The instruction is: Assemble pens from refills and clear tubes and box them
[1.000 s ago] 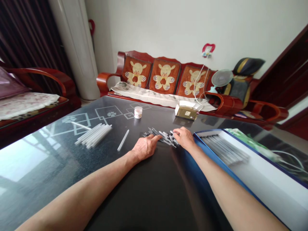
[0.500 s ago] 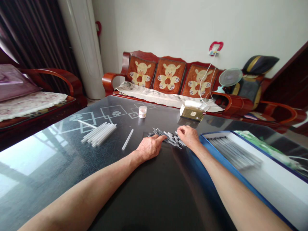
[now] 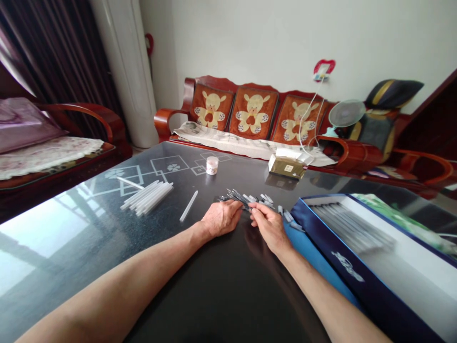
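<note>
Here, glossy dark tabletop (image 3: 89, 228); red-wood sofa (image 3: 167, 121) beyond, orange cushions (image 3: 253, 113).

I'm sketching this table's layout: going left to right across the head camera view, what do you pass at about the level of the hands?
Bundle of clear plastic tubes → single loose tube → left hand → right hand → open blue box

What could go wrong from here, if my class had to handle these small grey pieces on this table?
The loose grey pieces reach almost to the blue box, so the right hand might knock some against it or inside. The left hand lies beside the pile, and a careless sweep could spread pieces across the glossy tabletop toward the clear tubes.
</note>
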The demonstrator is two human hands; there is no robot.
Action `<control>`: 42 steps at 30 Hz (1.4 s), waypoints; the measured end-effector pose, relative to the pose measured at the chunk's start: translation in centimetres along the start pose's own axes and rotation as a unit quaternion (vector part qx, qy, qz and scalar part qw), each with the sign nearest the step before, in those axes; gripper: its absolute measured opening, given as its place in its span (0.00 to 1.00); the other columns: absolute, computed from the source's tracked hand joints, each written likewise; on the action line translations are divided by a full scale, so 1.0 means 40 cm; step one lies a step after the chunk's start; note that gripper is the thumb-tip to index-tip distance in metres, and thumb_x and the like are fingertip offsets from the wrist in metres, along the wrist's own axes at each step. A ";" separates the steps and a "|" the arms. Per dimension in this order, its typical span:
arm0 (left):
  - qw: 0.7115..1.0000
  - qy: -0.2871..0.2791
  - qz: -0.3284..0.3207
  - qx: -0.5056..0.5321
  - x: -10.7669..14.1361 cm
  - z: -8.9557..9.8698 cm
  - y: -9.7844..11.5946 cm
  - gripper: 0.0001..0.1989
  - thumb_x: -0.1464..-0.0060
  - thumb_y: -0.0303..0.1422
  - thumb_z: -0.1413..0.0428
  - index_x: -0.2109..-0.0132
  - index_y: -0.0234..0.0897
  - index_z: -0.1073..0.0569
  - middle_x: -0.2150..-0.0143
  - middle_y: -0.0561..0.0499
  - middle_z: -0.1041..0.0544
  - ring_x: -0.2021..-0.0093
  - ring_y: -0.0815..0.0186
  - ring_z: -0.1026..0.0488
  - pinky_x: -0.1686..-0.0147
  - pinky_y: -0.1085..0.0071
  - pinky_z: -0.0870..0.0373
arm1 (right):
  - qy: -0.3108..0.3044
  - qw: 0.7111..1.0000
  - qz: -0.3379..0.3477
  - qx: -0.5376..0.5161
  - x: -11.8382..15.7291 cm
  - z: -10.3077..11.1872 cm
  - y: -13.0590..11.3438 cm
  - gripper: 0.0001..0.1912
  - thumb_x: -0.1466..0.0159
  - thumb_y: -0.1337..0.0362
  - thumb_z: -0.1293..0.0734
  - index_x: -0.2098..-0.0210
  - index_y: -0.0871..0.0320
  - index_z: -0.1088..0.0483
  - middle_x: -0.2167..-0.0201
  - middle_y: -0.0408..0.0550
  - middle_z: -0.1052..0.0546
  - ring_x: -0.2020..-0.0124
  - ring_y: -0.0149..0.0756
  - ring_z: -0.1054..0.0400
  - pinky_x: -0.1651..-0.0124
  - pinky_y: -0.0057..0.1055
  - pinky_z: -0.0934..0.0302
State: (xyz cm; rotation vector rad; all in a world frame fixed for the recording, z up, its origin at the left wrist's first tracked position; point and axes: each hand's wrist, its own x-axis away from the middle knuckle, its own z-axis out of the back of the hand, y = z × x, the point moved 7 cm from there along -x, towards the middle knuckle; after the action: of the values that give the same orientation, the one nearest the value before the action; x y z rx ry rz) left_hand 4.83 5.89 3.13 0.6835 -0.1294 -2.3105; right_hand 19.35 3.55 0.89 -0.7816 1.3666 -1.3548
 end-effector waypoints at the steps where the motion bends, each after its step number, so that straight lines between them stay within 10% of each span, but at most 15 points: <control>1: 1.000 -0.001 -0.001 -0.002 0.000 0.000 0.001 0.14 0.36 0.33 0.55 0.50 0.36 0.29 0.59 0.47 0.22 0.60 0.63 0.24 0.61 0.71 0.27 | -0.006 1.000 0.006 0.005 -0.002 -0.003 0.003 0.13 0.45 0.60 0.34 0.62 0.57 0.23 0.68 0.50 0.21 0.69 0.38 0.27 0.72 0.31 0.29; 34: 0.993 -0.002 -0.052 -0.105 -0.004 -0.010 0.009 0.15 0.35 0.34 0.57 0.57 0.37 0.25 0.66 0.47 0.28 0.64 0.63 0.31 0.58 0.66 0.34 | -0.048 0.992 0.094 0.062 -0.009 -0.029 0.012 0.12 0.47 0.62 0.33 0.63 0.56 0.27 0.69 0.45 0.21 0.68 0.34 0.27 0.64 0.31 0.31; 42: 0.995 0.025 -0.067 -0.076 -0.002 -0.011 0.003 0.17 0.34 0.36 0.57 0.51 0.37 0.26 0.64 0.46 0.27 0.63 0.62 0.31 0.58 0.65 0.35 | -0.041 0.999 0.022 0.015 -0.004 -0.026 0.009 0.12 0.47 0.55 0.32 0.67 0.56 0.28 0.72 0.45 0.22 0.72 0.36 0.27 0.67 0.34 0.30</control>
State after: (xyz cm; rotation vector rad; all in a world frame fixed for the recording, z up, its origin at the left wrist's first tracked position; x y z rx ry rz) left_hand 5.18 5.89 2.85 0.6889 0.1167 -2.3991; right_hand 18.49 4.09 0.41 -0.7750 1.2888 -1.2928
